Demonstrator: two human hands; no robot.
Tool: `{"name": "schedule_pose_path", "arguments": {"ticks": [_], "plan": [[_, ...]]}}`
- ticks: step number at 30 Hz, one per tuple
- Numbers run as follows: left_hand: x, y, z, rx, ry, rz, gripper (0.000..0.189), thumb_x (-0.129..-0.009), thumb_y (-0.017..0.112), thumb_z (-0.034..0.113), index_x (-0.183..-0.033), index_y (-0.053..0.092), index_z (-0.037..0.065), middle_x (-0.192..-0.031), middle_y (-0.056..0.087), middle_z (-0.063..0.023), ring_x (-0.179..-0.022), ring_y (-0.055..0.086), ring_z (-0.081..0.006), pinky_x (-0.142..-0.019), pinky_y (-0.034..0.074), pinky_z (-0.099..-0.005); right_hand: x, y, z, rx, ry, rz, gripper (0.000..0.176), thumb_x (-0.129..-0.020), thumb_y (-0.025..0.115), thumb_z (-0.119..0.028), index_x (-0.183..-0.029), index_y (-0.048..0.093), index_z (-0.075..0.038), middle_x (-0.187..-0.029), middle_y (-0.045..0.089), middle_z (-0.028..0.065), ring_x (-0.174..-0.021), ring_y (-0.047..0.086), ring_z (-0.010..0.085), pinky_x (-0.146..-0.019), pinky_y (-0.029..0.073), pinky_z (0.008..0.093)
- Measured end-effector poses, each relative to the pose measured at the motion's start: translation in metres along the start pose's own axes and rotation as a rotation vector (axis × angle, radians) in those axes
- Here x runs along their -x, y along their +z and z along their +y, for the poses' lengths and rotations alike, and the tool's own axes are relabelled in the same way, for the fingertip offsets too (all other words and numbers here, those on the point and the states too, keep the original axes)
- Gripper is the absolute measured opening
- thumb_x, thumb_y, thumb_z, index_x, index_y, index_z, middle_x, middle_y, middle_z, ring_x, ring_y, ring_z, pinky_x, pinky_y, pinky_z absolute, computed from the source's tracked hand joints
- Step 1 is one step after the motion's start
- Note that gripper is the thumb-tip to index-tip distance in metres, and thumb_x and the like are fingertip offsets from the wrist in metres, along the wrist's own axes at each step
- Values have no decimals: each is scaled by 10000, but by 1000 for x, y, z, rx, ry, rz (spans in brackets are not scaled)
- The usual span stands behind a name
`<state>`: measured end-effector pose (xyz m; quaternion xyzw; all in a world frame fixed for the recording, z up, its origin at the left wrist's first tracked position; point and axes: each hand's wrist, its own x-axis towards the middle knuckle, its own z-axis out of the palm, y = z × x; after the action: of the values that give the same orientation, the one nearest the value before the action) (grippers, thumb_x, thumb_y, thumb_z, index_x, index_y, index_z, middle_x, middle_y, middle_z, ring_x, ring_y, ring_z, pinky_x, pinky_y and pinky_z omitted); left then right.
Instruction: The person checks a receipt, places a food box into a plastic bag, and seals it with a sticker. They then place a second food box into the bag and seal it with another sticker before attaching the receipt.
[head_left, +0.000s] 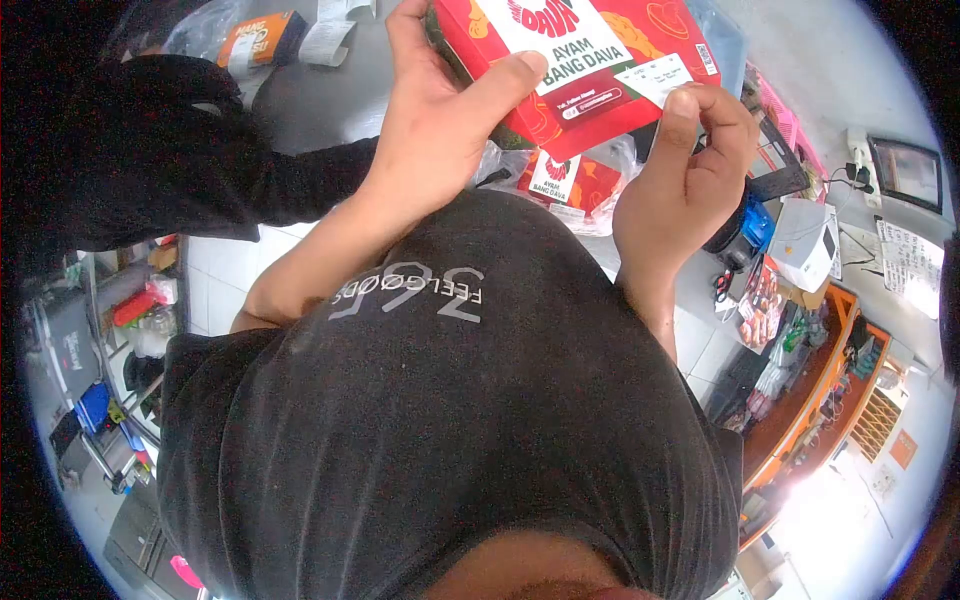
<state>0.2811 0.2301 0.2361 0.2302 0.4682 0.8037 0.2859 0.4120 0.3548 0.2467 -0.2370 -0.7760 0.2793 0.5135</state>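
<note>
A red box (pixel 590 60) printed "AYAM BANG DAVA" is held in front of the chest between both hands. It is gripped by the left hand (pixel 430 120): the thumb is laid flat across the lid, and the fingers (pixel 405 30) are wrapped around the box's near edge, so the box is clamped between them. A white label (pixel 665 78) is seen on the lid, towards the right hand (pixel 690 170). The tip of that hand's thumb is pressed at the label's edge, and the remaining fingers (pixel 735 120) are curled together just beside the box's corner. Whether anything is pinched between them cannot be told.

Directly beneath the fingers of both hands, a second red box (pixel 560 180) of the same print is wrapped in a clear bag (pixel 600 215) that rests on the grey surface (pixel 320 100). Beyond the left fingers, an orange packet (pixel 262 35) and a paper slip (pixel 330 35) lie on that surface. A dark sleeve (pixel 200 160) is stretched across it towards the left wrist. Out past the right fingers, well apart from the box, a white device (pixel 805 240) is set among other items too small to be made out.
</note>
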Motion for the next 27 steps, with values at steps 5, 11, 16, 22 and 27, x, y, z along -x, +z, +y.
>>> {"name": "schedule_pose_path", "arguments": {"ticks": [5, 11, 16, 22, 27], "plan": [[3, 5, -4, 20, 31, 61, 617, -987, 661, 83, -1495, 311, 62, -1330, 582, -182, -1207, 638, -283, -968, 586, -464, -1, 0, 1, 21, 18, 5, 148, -969, 711, -179, -1019, 658, -50, -1049, 654, 89, -1040, 565, 256, -966, 394, 388], [2, -1, -12, 23, -35, 67, 698, -966, 669, 19, -1492, 219, 108, -1358, 528, -181, -1250, 612, -292, -1019, 573, -467, 0, 1, 4, 19, 30, 37, 159, -979, 703, -192, -1031, 662, -47, -1056, 642, 109, -1043, 564, 256, -964, 406, 386], [2, 0, -14, 5, -18, 84, 696, -966, 668, 12, -1492, 224, 114, -1351, 534, -186, -1241, 616, -285, -1014, 577, -464, 3, 8, 4, -158, 144, 86, 163, -997, 684, -195, -1031, 660, -38, -1065, 631, 120, -1045, 565, 252, -958, 414, 381], [1, -3, -18, -26, 4, 75, 703, -961, 673, 7, -1494, 225, 107, -1341, 541, -189, -1228, 621, -279, -1008, 580, -453, 2, 10, 4, -206, 228, 101, 181, -1009, 668, -196, -1036, 654, -17, -1068, 626, 128, -1033, 573, 254, -953, 431, 378], [2, 1, -22, -4, 19, 94, 704, -960, 685, 20, -1491, 228, 94, -1337, 543, -186, -1212, 628, -276, -1001, 579, -432, 1, 8, 3, -198, 307, 95, 209, -1023, 651, -206, -1044, 654, 2, -1069, 627, 134, -1013, 589, 242, -950, 446, 360]]}}
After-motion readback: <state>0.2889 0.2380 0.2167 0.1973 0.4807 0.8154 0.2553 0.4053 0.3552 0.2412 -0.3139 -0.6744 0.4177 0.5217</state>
